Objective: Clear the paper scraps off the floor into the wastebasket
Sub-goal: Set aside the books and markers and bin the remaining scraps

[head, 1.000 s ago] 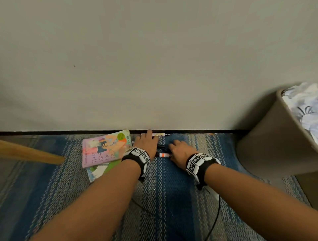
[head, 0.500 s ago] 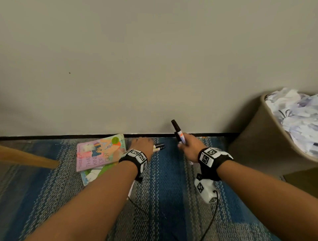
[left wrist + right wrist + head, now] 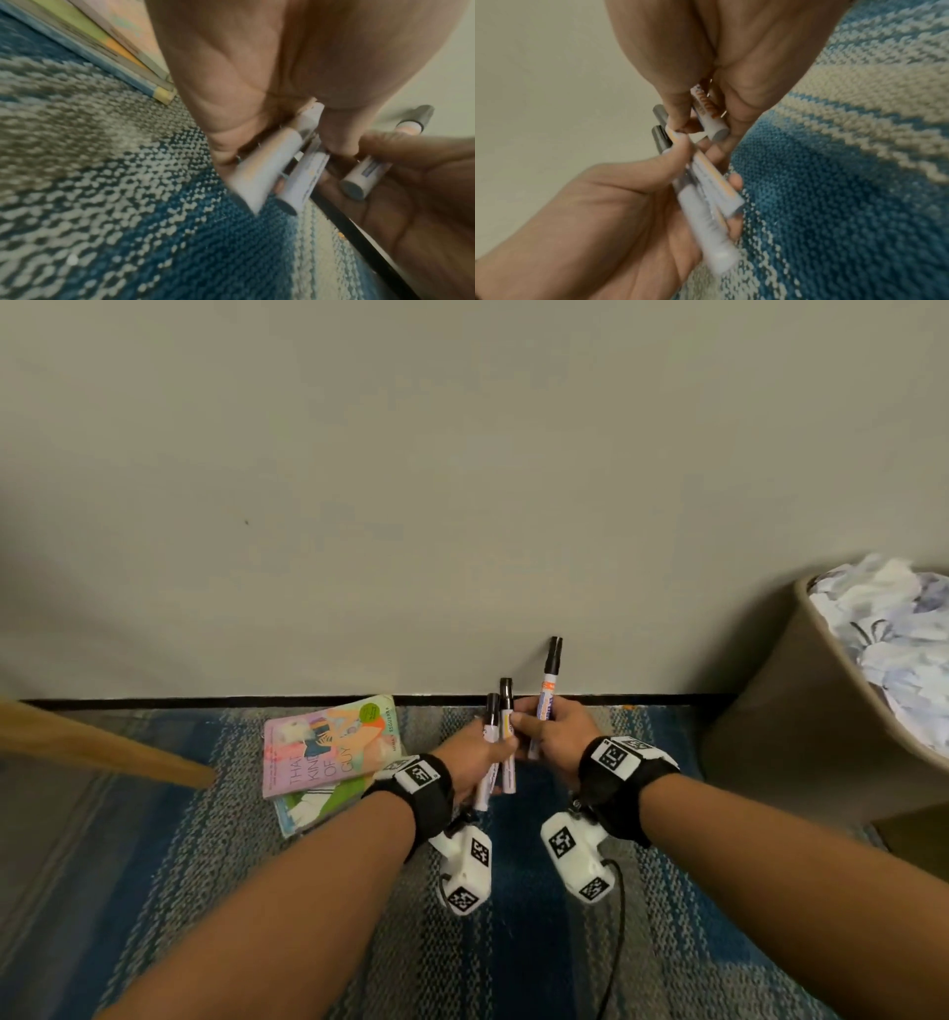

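Observation:
The tan wastebasket (image 3: 770,711) stands at the right against the wall, heaped with crumpled white paper (image 3: 893,634). My left hand (image 3: 493,747) grips two white markers with black caps (image 3: 506,711), held upright above the rug. My right hand (image 3: 539,726) is close beside it and pinches an orange-labelled marker (image 3: 548,695), cap up. In the left wrist view the two markers (image 3: 282,176) lie across my left fingers, with the right hand's marker (image 3: 365,176) alongside. In the right wrist view my thumb and fingers hold the orange-labelled marker (image 3: 708,115) above the left hand's pair (image 3: 713,192).
Two books (image 3: 328,752) lie stacked on the blue and grey striped rug (image 3: 513,942), left of my hands near the wall. A wooden leg (image 3: 102,747) slants in from the left edge. The baseboard (image 3: 205,703) runs along the wall.
Both hands rose from the rug with the markers and came together. The markers in the left hand went from lying flat to standing upright.

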Available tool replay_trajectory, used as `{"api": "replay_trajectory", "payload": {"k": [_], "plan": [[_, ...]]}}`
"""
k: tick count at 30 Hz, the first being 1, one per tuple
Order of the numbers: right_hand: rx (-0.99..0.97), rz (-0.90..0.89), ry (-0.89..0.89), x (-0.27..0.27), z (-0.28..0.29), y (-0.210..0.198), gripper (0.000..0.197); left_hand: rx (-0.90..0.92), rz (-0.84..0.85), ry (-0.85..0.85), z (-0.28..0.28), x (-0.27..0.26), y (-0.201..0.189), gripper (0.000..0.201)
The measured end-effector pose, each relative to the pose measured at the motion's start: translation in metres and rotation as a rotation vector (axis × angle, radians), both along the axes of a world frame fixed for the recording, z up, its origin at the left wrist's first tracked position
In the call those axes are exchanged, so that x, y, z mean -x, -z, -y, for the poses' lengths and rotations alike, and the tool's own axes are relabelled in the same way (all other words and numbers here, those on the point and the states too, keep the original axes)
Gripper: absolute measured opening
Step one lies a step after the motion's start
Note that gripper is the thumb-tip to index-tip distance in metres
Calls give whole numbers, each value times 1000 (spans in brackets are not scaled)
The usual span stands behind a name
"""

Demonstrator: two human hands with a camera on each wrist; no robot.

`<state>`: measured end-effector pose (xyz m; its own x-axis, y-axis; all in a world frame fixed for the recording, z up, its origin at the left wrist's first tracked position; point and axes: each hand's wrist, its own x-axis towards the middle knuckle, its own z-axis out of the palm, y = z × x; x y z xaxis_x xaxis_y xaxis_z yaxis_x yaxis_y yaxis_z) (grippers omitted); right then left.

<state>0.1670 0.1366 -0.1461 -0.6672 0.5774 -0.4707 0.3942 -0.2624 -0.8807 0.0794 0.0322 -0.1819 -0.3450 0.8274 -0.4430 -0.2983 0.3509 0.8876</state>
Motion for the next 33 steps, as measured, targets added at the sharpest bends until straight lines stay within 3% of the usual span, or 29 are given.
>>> {"api": "replay_trajectory", "payload": {"k": [3, 6, 9, 12, 15, 18, 21, 23, 25, 28, 33], "plan": [[-115, 36, -84, 11, 10, -2, 16, -8, -81, -51, 11, 0, -4, 32], [-201, 77, -210, 22, 24, -7, 19, 98, -154, -167, 17, 8, -11, 22], [-300, 163, -294, 30, 35, -10, 32, 194, -212, -254, 17, 24, 3, 36], [-322, 249, -324, 32, 45, -21, 38, 222, -62, -432, 23, 22, 11, 43], [-210, 190, -324, 31, 55, -40, 42, 154, 117, -583, 37, -2, -54, 37], [-195, 233, -429, 25, 67, -65, 40, 66, 315, -686, 48, -12, -95, 24], [-153, 227, -446, 20, 81, -95, 41, 34, 405, -753, 62, -17, -131, 20], [-158, 181, -496, 21, 93, -122, 37, 84, 305, -761, 74, -19, -153, 30], [-247, 125, -588, 16, 97, -140, 35, 167, 96, -670, 87, -19, -177, 36], [-315, 82, -589, 22, 106, -200, 25, 198, -104, -559, 106, -14, -229, 35], [-405, 12, -646, 34, 106, -284, 32, 170, -332, -505, 125, -7, -323, 32]]}}
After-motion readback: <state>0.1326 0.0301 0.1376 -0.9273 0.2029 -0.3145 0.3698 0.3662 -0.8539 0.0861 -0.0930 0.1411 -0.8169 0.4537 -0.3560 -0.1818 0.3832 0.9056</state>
